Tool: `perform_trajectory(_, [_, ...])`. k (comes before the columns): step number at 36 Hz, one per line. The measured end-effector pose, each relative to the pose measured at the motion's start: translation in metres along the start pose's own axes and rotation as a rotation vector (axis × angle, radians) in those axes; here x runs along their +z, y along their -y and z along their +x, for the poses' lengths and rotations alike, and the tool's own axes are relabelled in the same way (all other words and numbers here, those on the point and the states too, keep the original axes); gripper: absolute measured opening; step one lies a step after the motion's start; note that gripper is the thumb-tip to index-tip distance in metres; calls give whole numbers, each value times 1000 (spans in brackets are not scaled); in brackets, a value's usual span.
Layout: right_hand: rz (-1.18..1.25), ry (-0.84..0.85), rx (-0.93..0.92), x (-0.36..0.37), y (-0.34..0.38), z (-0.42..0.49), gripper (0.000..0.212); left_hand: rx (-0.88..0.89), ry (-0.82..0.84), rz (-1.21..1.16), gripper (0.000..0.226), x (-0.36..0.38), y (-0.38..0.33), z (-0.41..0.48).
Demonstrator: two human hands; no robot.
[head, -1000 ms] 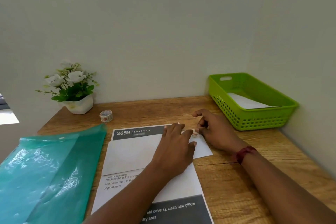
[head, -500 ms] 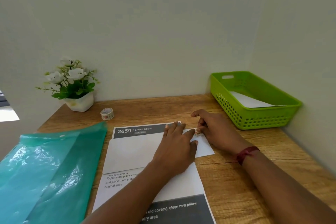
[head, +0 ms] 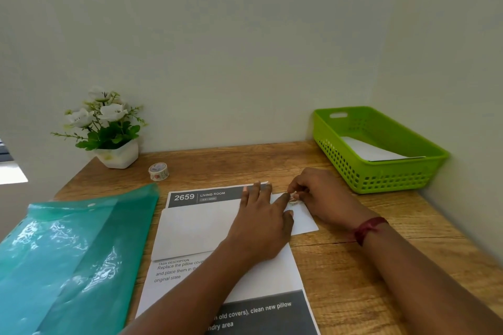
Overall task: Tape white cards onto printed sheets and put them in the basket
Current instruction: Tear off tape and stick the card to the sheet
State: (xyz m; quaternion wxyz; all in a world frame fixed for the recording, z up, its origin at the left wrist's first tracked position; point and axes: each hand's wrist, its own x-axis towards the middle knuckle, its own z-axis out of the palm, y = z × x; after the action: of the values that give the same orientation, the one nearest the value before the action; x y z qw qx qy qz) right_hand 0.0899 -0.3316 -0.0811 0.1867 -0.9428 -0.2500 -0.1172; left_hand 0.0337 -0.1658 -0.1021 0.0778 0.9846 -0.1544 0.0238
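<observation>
One white card (head: 196,228) lies left of the green basket (head: 386,177), under both hands. The left hand (head: 261,223) presses it flat with straight fingers; the right hand (head: 324,198) pinches a tape piece (head: 293,200) at its basket-side corner.

Wooden table (head: 353,266), printed sheet (head: 272,277) (2659), teal folder (head: 68,261), tape roll (head: 158,171), flowerpot (head: 118,155), green basket (head: 381,177)

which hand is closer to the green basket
Right. The right hand, pinching a piece of tape, lies just left of the green basket; the left hand presses the white card farther left.
</observation>
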Motion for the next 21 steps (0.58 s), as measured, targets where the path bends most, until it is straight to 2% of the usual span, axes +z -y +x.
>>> perform_trajectory(3, [-74,80,-34,-6,2,-2,30,6,-12,21,58,2,1,1])
perform_trajectory(9, [-267,174,-84,-9,3,-12,39,18,-80,87,84,5,2,0])
perform_trajectory(14, [-290,227,-66,-16,2,-17,39,23,-101,110,90,0,0,-2])
perform_trajectory(16, [-276,238,-59,-17,4,-18,38,36,-118,105,82,-3,-4,-5])
perform_trajectory(19, [-268,260,-45,-20,6,-19,37,80,-178,62,47,-5,-7,-7])
perform_trajectory(21, [-256,261,-27,-21,6,-19,35,113,-219,23,40,-4,-8,-7])
